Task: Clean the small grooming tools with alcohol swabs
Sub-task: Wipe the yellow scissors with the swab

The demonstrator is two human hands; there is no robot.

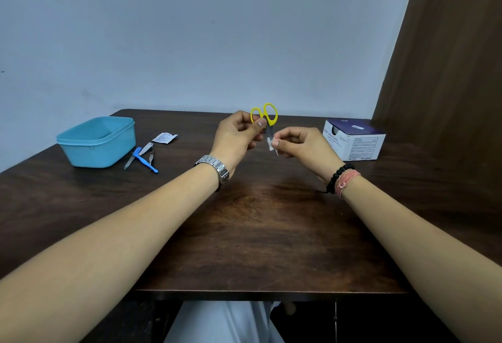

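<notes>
I hold the small yellow-handled steel scissors [267, 122] upright above the tabletop's [258, 234] far middle, my left hand [239, 136] pinching the handles; blades point down into the white alcohol swab [272, 146] my right hand [301, 144] pinches, so wiping runs along that vertical axis.

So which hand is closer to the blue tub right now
Left. The left hand, holding the yellow scissors above the table's middle, is to the right of the blue tub. The right hand, pinching a swab on the blades, is farther right still.
</notes>
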